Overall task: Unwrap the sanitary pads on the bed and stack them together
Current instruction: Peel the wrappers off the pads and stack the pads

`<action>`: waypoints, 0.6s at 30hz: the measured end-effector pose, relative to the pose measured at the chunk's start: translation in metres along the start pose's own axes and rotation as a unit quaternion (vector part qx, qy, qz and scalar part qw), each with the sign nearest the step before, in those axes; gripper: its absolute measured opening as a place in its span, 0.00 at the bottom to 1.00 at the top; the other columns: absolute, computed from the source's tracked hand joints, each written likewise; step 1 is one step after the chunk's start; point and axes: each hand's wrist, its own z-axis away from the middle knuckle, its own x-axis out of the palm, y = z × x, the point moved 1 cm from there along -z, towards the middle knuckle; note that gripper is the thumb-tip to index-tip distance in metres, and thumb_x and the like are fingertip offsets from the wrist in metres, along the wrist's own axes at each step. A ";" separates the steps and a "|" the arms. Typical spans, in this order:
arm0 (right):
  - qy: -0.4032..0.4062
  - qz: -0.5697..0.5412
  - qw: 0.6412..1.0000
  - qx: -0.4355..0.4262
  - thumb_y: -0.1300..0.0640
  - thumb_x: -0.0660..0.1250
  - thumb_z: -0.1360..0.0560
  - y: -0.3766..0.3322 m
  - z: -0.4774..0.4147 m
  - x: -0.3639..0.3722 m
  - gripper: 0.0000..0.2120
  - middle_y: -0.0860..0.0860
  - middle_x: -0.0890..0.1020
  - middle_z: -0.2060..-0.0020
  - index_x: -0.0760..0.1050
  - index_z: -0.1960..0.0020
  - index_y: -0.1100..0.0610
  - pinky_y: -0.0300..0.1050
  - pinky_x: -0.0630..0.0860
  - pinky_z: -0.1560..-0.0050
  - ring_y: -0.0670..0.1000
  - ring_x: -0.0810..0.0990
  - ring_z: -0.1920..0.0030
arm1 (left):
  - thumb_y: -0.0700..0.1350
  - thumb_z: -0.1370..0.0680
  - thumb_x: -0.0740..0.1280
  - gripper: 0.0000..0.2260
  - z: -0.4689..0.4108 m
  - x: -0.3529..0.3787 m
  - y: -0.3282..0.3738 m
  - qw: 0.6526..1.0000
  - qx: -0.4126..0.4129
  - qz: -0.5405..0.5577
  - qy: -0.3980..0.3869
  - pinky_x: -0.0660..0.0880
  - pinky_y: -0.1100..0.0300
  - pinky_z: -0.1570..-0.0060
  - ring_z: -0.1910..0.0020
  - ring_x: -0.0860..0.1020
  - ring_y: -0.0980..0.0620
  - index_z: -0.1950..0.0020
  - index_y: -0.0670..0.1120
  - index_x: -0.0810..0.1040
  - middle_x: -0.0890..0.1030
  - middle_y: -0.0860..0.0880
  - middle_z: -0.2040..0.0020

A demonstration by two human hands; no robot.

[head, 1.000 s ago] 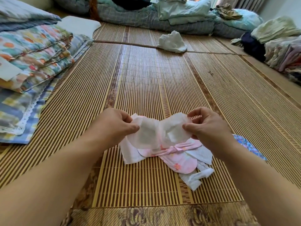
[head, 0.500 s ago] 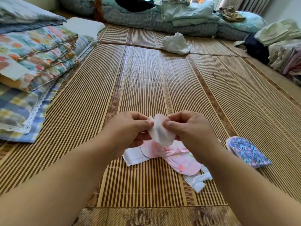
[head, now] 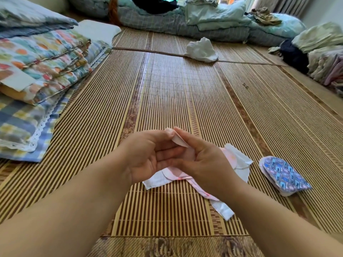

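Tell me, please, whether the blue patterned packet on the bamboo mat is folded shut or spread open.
Folded shut: the blue patterned packet lies on the striped bamboo mat as a closed bundle, its white edges layered together.

Pink-white wrappers point(head: 233, 160); blue geometric-print pad point(head: 285, 175); tan striped mat point(head: 167, 89); floral quilt point(head: 42, 58).

- One white pad point(head: 179, 141) is being held.
- One blue-patterned wrapped pad point(head: 284, 175) is lying nearby.
- One heap of pink-and-white pieces point(head: 239, 160) is lying underneath.
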 end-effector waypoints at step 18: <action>0.055 -0.106 0.984 0.135 0.68 0.60 0.24 0.003 -0.002 -0.014 0.24 0.57 0.77 0.43 0.65 0.30 0.53 0.52 0.81 0.50 0.57 0.81 0.48 | 0.44 0.20 0.61 0.10 -0.005 0.008 -0.013 0.878 0.143 -0.451 0.073 0.70 0.57 0.68 0.73 0.72 0.53 0.54 0.42 0.80 0.76 0.47 0.70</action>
